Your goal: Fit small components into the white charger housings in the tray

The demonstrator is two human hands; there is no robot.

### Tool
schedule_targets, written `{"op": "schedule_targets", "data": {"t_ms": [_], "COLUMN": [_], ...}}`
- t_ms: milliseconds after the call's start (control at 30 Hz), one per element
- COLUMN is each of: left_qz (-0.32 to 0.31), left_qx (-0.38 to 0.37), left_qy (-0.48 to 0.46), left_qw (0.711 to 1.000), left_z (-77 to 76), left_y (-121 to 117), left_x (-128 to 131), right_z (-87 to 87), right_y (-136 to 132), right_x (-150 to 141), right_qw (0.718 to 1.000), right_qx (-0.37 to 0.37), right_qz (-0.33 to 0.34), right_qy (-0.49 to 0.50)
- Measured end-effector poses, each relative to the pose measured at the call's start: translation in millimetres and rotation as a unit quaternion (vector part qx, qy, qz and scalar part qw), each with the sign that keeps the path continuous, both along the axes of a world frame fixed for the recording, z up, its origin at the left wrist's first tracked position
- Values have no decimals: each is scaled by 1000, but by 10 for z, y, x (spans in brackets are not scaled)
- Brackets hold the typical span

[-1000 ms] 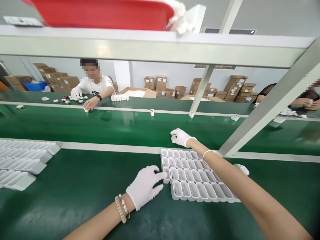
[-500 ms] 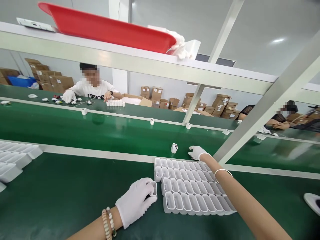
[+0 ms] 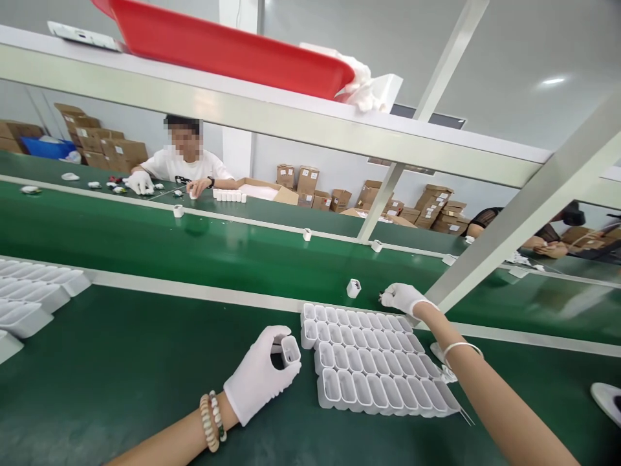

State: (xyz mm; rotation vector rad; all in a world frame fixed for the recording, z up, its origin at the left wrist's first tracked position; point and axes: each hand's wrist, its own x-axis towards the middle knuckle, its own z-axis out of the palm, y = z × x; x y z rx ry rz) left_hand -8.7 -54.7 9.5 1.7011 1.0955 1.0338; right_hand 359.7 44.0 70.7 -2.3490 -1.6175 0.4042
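My left hand [image 3: 259,377], in a white glove, is closed around a small white plastic housing [image 3: 290,350], held just left of a block of several rows of the same white housings [image 3: 373,357] standing on the green bench. My right hand [image 3: 403,298], also gloved, reaches past the block's far edge to the strip beside the conveyor; its fingers are curled and I cannot see anything in them. One single white housing [image 3: 353,288] stands on the green conveyor belt [image 3: 218,249], a little left of my right hand.
More rows of white housings [image 3: 33,294] lie at the left edge. Slanted white frame bars [image 3: 514,213] cross the right side. A red tray [image 3: 228,48] rests on the overhead shelf. Across the belt a person in a white shirt [image 3: 182,169] handles small parts; cardboard boxes [image 3: 310,181] line the wall.
My left hand pulled one housing off the block's near-left corner and lifted it. My right hand set a housing down on the belt and drew away to the right.
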Motion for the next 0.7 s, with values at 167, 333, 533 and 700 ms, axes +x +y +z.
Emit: {"op": "schedule_targets", "data": {"t_ms": [167,333,533,700], "left_qz": [8,-8,-44,-78], "left_qx": [1,75,126,141], "left_qy": [-23,20,53,35], "left_qw": [1000,997,990,986], "left_z": [-12,56,72,91], "left_y": [-14,-79,-102,-106], "left_x": [2,-30,-91,-104], "right_z": [298,341,80,-90], "right_y": [-268,-791,-1285,-1365], "right_x": [-205,-860,-1547,-1646], "right_qw": [974,900,908,883], "right_qx": [76,87,81,36], "right_qz": [83,204,249,254], "right_qy": [197,374,328,393]}}
